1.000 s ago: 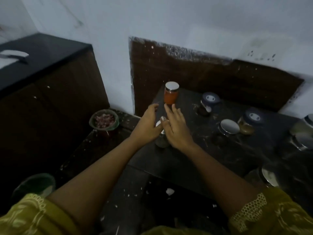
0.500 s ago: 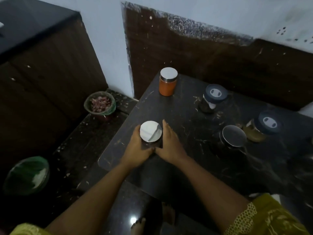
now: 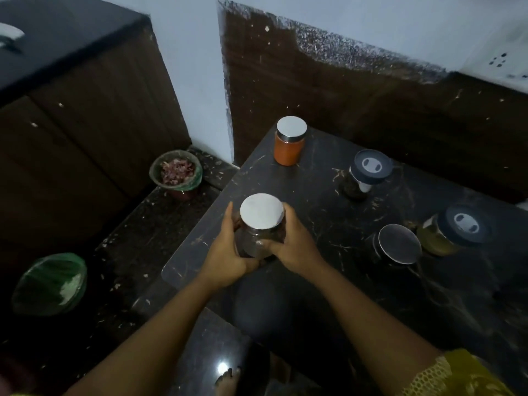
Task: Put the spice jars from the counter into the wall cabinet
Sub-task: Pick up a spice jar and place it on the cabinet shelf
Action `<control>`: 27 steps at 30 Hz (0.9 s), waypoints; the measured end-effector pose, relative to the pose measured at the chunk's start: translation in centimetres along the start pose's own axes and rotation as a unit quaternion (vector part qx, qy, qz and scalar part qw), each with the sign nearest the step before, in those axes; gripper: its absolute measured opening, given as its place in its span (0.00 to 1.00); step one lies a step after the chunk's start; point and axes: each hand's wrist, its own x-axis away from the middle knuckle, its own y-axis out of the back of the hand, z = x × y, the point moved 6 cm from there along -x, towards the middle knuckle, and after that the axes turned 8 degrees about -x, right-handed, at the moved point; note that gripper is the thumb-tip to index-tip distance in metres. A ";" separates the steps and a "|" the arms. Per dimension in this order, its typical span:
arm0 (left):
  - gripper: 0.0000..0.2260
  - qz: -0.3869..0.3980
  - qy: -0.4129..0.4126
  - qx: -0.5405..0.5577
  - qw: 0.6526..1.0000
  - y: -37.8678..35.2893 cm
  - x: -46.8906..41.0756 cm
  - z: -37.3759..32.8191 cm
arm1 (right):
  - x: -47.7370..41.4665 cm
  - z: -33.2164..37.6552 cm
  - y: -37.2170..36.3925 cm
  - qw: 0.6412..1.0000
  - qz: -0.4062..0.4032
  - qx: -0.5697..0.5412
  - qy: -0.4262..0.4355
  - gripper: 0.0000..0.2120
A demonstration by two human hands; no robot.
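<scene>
A glass jar with dark contents and a flat silver lid (image 3: pixel 261 212) is held above the near left corner of the dark counter (image 3: pixel 328 275). My left hand (image 3: pixel 228 252) wraps its left side and my right hand (image 3: pixel 291 241) its right side. Farther back stands an orange spice jar (image 3: pixel 289 144) with a silver lid. To the right are a dark jar with a navy lid (image 3: pixel 368 174), a yellow-green jar with a navy lid (image 3: pixel 451 230) and a dark jar with a silver lid (image 3: pixel 397 247). No wall cabinet is in view.
A lower ledge (image 3: pixel 143 252) left of the counter carries a green-lined pot of reddish peelings (image 3: pixel 177 174) and a green-lined bin (image 3: pixel 50 284). A dark wooden cabinet (image 3: pixel 85 110) stands on the left. A white wall and a brown backsplash (image 3: pixel 357 110) close the back.
Both hands closed round the silver-lidded jar and lifted it off the counter toward me. The view tilted further down.
</scene>
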 end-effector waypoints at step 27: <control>0.32 0.028 -0.368 0.178 0.912 0.5 9.2 -27.5 | 17.1 17.6 14.1 0.951 -0.115 -0.228 0.173 0.35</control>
